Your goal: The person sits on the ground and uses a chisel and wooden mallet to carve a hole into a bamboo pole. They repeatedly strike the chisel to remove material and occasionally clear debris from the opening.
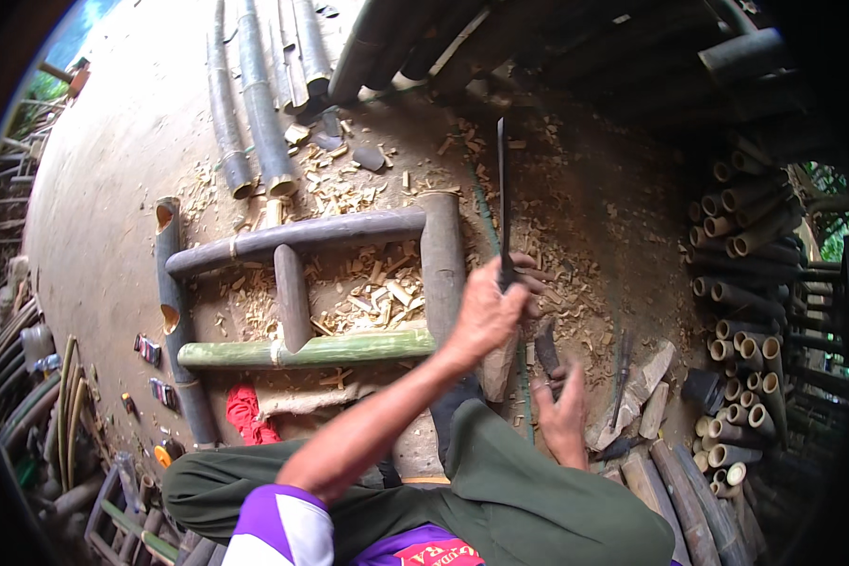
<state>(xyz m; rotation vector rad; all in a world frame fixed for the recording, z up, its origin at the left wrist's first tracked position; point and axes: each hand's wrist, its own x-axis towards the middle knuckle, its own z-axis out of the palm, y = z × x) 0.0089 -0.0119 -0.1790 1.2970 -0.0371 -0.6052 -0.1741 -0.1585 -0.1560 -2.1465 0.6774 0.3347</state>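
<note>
Gripping the handle of a long dark blade, the left hand has its fingers wrapped tightly around the handle, with the blade pointing up toward the far side of the scene. This arm crosses from the lower left, over a knee clothed in green trousers. Right of it and nearer, the right hand grasps a short dark piece of bamboo, its fingers curled around the lower end while the upper end stands free, just right of the raised hand. Whether the piece rests on the ground cannot be told. Left of both hands lies a bamboo frame: two dark crossbars and a green pole joined between a dark upright at the left and a thicker post at the right, the latter just beside the left hand. Pale wood chips are scattered on the earth floor within and beyond the frame. Far from the person, several long dark bamboo culms lie side by side. At the right, a stack of cut bamboo tubes shows its round open ends. A red cloth lies near the knee, below the green pole, and small split blocks of wood lie right of the right hand.
</note>
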